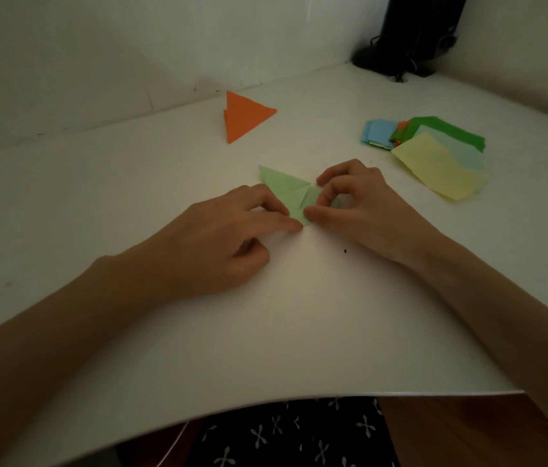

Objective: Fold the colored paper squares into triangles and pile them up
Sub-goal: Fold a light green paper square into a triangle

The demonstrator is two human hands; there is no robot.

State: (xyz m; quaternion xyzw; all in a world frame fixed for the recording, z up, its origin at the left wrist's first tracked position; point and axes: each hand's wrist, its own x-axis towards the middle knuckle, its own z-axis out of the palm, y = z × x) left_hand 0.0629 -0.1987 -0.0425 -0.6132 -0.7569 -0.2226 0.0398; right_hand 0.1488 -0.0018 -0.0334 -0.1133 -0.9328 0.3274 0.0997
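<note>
A light green paper (pixel 284 190), partly folded with a small flap turned up, lies on the white table (pixel 299 315) in the middle. My left hand (pixel 232 237) presses its near left edge with the fingertips. My right hand (pixel 360 203) pinches the paper's right part between thumb and curled fingers. An orange folded triangle pile (pixel 245 116) lies farther back on the left. A heap of unfolded squares (pixel 434 153) in blue, green, orange and yellow sits at the right.
A black stand with a cable (pixel 410 38) occupies the far right corner against the wall. The table's front edge runs close to my body, with a dark patterned garment (pixel 293 433) below it.
</note>
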